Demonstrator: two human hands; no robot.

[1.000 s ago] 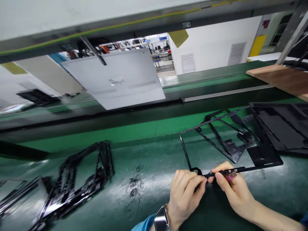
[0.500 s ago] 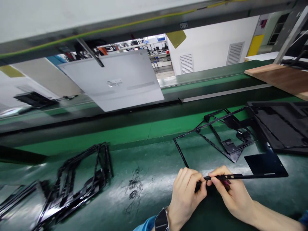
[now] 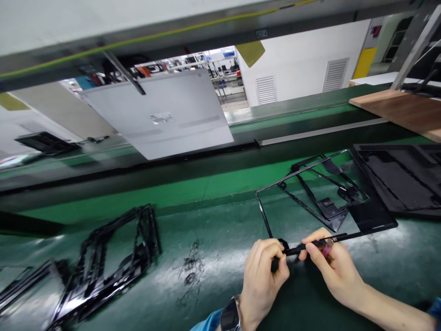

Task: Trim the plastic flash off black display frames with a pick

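Note:
A thin black plastic frame (image 3: 264, 216) with a wide solid corner at its right is held up over the bench. My left hand (image 3: 263, 271) pinches its near edge close to the left corner. Farther right along the same edge, my right hand (image 3: 339, 271) is closed on it with thumb and fingers. A small pinkish thing (image 3: 326, 248) shows among the right fingers; its kind is unclear. Behind the held frame lie more black frames (image 3: 330, 209), partly seen through its opening.
Several black frames (image 3: 138, 262) are heaped at the left. Thin black scraps (image 3: 191, 271) lie in the middle of the green bench (image 3: 220, 225). Large dark panels (image 3: 409, 184) rest at right, below a wooden board (image 3: 396, 108). A grey sheet (image 3: 179, 124) hangs at the back.
The held frame has turned and tilted, its right corner moving left and up. My hands are slightly farther apart along the near edge, the left one shifted a little left.

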